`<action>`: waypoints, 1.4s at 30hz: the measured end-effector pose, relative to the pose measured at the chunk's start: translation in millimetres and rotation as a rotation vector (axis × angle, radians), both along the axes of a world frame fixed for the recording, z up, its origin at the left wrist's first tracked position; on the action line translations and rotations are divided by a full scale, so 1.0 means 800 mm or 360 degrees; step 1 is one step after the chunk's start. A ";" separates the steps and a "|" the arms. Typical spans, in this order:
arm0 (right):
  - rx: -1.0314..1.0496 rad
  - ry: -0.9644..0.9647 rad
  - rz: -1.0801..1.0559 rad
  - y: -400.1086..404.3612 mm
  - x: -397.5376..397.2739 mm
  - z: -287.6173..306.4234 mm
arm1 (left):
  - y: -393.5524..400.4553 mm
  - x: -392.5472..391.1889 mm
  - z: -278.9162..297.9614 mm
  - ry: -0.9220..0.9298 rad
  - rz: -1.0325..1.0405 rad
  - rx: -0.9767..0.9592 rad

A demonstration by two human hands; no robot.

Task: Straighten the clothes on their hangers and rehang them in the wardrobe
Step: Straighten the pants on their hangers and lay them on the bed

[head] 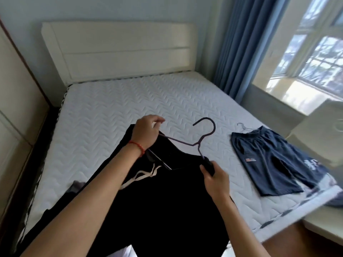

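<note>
A black garment point(167, 204) with white drawstrings point(144, 175) hangs from a dark hanger point(201, 138) held up over the bed. My left hand point(146, 132), with a red bead bracelet at the wrist, grips the hanger's left end and the cloth there. At the hanger's right end my right hand point(215, 179) pinches the black fabric. The hanger's hook points up and away from me. Blue shorts point(269, 160) lie flat on the mattress at the right, on a thin wire hanger point(243, 127).
The white quilted mattress point(130, 108) fills the middle, with a cream headboard point(118, 51) behind. A cream wardrobe panel point(16, 101) stands at the left. Blue curtains point(241, 49), a window and a white sill point(319, 134) are at the right. A grey cloth point(75, 186) shows beside my left forearm.
</note>
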State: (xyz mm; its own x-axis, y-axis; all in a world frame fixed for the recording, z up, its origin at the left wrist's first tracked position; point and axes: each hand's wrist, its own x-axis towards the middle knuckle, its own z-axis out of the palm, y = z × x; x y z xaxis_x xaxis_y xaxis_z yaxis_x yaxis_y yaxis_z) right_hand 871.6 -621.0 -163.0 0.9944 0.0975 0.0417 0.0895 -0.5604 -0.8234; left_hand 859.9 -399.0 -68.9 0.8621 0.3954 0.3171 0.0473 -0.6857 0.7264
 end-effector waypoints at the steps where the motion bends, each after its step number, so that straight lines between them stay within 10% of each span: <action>1: -0.0018 -0.0084 -0.0050 -0.015 0.000 0.017 | 0.008 0.000 0.008 0.0004 -0.0034 0.0132; 24: -0.0376 -0.0844 -0.0593 -0.355 -0.104 0.270 | -0.264 -0.027 0.171 -0.0451 -0.0832 0.0816; 42: -0.0079 -0.1294 -0.0684 -0.590 -0.155 0.311 | -0.420 -0.056 0.275 -0.0646 -0.0837 0.0351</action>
State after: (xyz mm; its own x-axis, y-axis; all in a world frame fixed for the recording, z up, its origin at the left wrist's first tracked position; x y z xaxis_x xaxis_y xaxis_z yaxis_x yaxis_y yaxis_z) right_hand 747.5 -1093.0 85.4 0.6120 -0.2530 0.7493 0.4064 -0.7122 -0.5724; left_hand 815.0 -735.2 150.7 0.7179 -0.1524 0.6793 -0.5768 -0.6766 0.4578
